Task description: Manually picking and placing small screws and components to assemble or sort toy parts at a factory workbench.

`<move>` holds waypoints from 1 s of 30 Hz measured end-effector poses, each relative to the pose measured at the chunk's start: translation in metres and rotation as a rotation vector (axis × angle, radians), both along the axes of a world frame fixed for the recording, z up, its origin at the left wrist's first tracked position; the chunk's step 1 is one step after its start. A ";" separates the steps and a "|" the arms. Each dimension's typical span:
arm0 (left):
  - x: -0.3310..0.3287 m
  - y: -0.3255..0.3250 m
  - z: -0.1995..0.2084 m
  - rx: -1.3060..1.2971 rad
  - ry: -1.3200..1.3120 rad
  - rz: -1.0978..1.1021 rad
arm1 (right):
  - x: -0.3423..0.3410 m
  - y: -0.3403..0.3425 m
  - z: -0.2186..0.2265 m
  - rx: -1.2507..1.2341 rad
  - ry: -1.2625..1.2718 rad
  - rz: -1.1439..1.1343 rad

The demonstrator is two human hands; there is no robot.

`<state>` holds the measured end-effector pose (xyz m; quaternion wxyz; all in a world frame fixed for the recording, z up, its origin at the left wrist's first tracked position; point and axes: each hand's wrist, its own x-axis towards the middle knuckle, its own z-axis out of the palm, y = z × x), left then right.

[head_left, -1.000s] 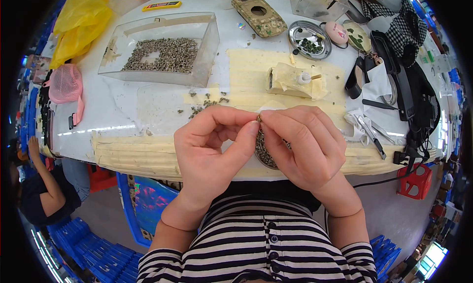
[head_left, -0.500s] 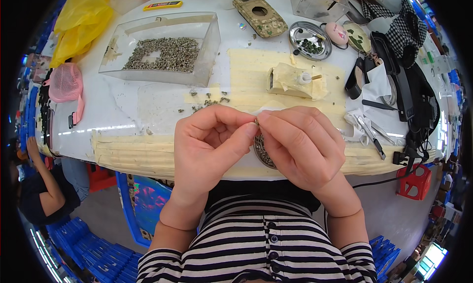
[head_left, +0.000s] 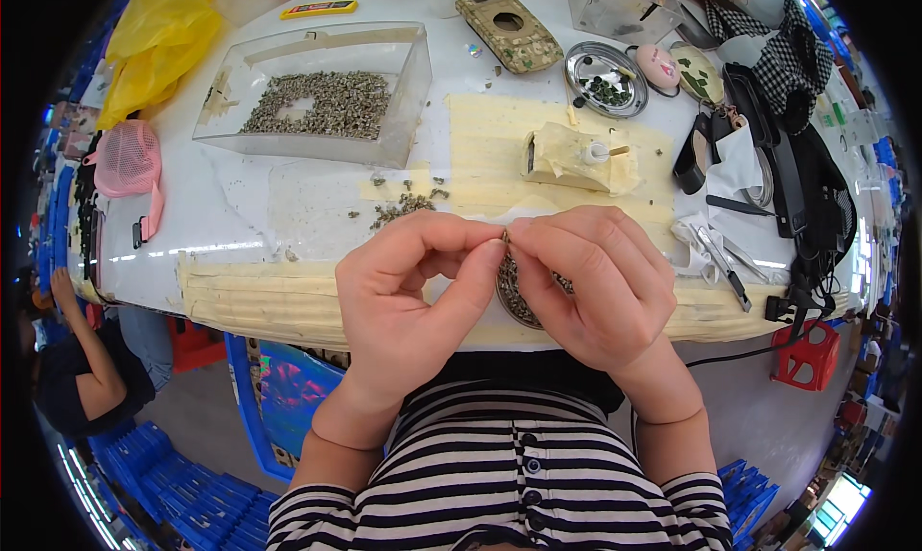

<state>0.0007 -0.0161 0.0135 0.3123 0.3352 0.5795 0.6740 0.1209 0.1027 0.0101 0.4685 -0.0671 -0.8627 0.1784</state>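
Observation:
My left hand (head_left: 413, 297) and my right hand (head_left: 600, 287) meet at their fingertips over the near table edge. Between the pinched tips is a tiny greenish-brown part (head_left: 505, 237), too small to name and mostly covered by the fingers. Below them, partly hidden by my right hand, a round dish (head_left: 519, 308) holds many small grey-brown parts. A loose heap of similar small parts (head_left: 403, 205) lies just beyond my left hand. Past my right hand stands a block wrapped in cream tape (head_left: 576, 157), with a small white cup and a thin stick on top.
A clear bin (head_left: 408, 119) of small parts stands far left. Behind are a camouflage toy tank hull (head_left: 509, 33) and a metal dish (head_left: 607, 81) with dark green bits. Tweezers (head_left: 722, 268), straps and a black bag crowd the right. Another person (head_left: 91, 369) sits at left.
My fingertips have shifted very slightly to the right, and the pinched part shows a little more. My right hand has tilted a bit, uncovering more of the round dish.

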 end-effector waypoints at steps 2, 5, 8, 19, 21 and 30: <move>-0.001 -0.001 0.006 -0.036 -0.167 -0.037 | -0.001 0.000 -0.001 0.013 0.001 0.004; -0.007 -0.002 0.002 0.000 -0.189 -0.104 | -0.001 0.001 -0.002 0.023 0.001 0.019; -0.009 -0.002 0.003 0.004 -0.266 -0.132 | -0.001 0.001 -0.003 0.029 -0.006 0.026; -0.015 -0.001 -0.002 0.005 -0.368 -0.214 | 0.000 0.005 -0.003 -0.018 -0.005 0.072; -0.016 -0.001 0.001 -0.012 -0.369 -0.216 | 0.000 0.005 -0.002 -0.019 -0.011 0.082; -0.018 -0.003 0.000 -0.005 -0.321 -0.187 | 0.001 0.004 -0.001 -0.073 -0.024 0.081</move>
